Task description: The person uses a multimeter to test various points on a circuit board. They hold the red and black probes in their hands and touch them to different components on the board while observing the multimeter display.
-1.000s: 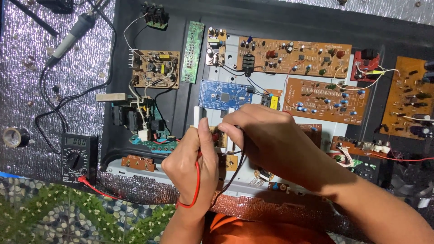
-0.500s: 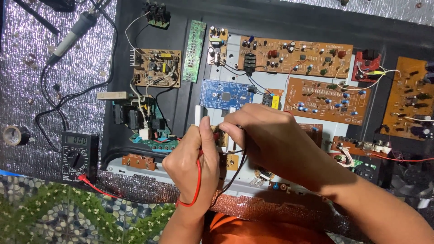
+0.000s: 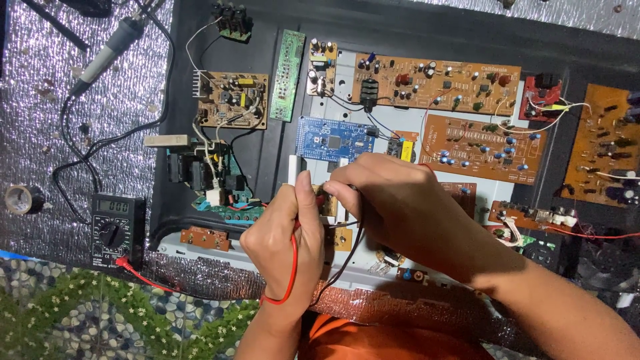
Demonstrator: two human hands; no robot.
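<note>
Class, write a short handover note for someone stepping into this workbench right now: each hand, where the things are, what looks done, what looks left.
Left hand: fingers pinch the red probe lead, tip down on a small brown board.
Right hand: fingers pinch the black probe lead at the same board.
Multimeter lies at the left on the silver mat, red lead plugged in; its reading is too small to tell.
Blue board sits just above the hands; soldering iron lies unused at top left.
Done: both probes placed. Left: probably read the meter, then check other points.
</note>
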